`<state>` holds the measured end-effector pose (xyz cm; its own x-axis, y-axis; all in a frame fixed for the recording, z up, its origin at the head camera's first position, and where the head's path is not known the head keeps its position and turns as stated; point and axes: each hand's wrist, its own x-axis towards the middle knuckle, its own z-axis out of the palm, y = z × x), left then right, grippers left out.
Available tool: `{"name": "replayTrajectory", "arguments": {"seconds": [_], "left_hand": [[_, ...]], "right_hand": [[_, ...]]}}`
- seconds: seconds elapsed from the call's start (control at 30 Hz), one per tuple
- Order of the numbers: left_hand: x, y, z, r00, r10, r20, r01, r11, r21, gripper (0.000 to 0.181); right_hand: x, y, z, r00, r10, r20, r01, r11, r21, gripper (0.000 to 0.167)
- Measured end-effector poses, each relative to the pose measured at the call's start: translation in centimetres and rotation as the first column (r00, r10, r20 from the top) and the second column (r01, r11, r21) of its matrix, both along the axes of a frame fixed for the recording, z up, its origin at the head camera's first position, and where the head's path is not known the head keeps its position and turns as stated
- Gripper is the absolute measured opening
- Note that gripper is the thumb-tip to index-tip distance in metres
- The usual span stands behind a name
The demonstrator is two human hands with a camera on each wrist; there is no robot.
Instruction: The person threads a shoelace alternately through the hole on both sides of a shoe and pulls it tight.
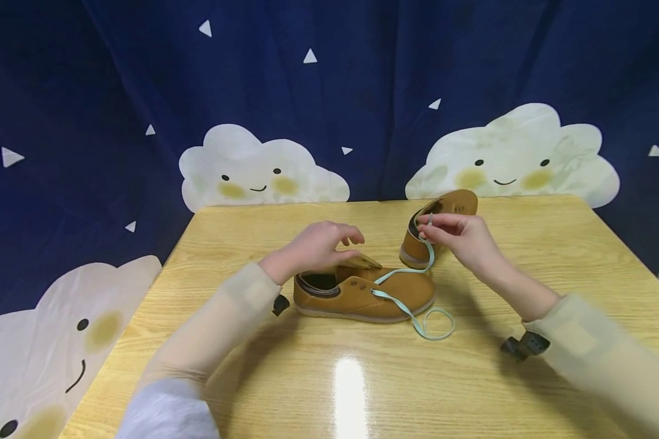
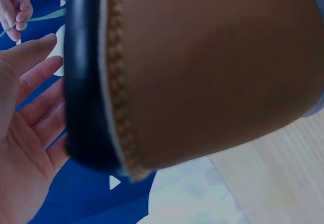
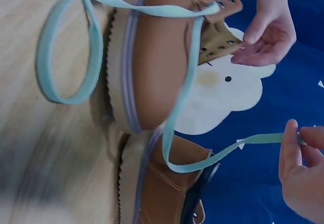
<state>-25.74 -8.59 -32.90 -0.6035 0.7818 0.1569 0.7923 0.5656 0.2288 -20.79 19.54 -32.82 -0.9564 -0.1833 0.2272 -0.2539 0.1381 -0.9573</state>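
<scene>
A: How far along am I?

B: Your lacing looks barely begun. The lace [image 3: 185, 85] comes out at the front of the near shoe's [image 1: 357, 306] opening; that shoe sits mid-table, toe to the right. Behind it, at least two eyelets [image 1: 354, 283] on the near side are bare, and bare holes show in the raised far flap [image 1: 363, 261], so those seem left to fill. The far shoe [image 1: 415, 249], beyond the toe on the right, shows no lace, though your hand hides part of it.

A: And my fingers?

B: Your right hand [image 1: 464, 239] pinches one lace end between thumb and fingertips, held up beside the far shoe. Your left hand [image 1: 322, 242] is loose, fingers bent and parted, near the flap; I can't tell whether the thumb brushes it.

A: What am I handling?

B: A flat, mint ribbon, its spare length looped on the glossy, wood-grained table [image 1: 417, 390] near the toe. The shoe is smooth tan, leather-looking, round-toed, with a black collar [image 2: 83, 92], chunky stitching [image 2: 116, 72] and a pale, toothed sole [image 3: 117, 82].
</scene>
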Motion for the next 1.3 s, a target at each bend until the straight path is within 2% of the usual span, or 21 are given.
{"name": "replayTrajectory", "arguments": {"seconds": [0.13,0.33,0.47,0.67,0.77,0.97,1.3], "left_hand": [[-0.4,0.1,-0.5,0.998,-0.006,0.062,0.007,1.000,-0.019,0.021],[-0.8,0.1,-1.1,0.998,-0.025,0.055,0.027,0.999,-0.029,0.014],[-0.9,0.2,-1.2,0.999,-0.022,0.047,0.023,1.000,-0.019,0.014],[-1.3,0.5,-1.4,0.994,0.045,0.097,-0.044,0.999,-0.011,0.015],[-1.5,0.6,-1.3,0.991,0.065,0.113,-0.064,0.998,-0.007,0.015],[-1.7,0.7,-1.2,0.993,0.058,0.099,-0.058,0.998,-0.006,0.015],[-1.6,0.7,-1.3,0.995,0.059,0.083,-0.059,0.998,-0.009,0.014]], "right_hand": [[0.2,-0.7,-0.8,0.998,0.043,-0.046,-0.037,0.991,0.127,0.026],[0.5,-2.0,-1.9,0.989,0.102,-0.105,-0.076,0.971,0.229,0.024],[0.6,-2.9,-2.8,0.993,0.092,-0.072,-0.072,0.968,0.240,0.024],[0.5,-4.3,-3.8,0.997,0.082,-0.004,-0.078,0.957,0.278,0.013],[0.4,-4.8,-4.2,0.997,0.070,0.017,-0.072,0.941,0.330,0.007],[0.2,-5.6,-4.9,0.999,0.035,0.040,-0.049,0.904,0.424,0.006],[0.0,-6.2,-5.4,0.999,-0.033,0.000,0.028,0.846,0.533,0.008]]}}
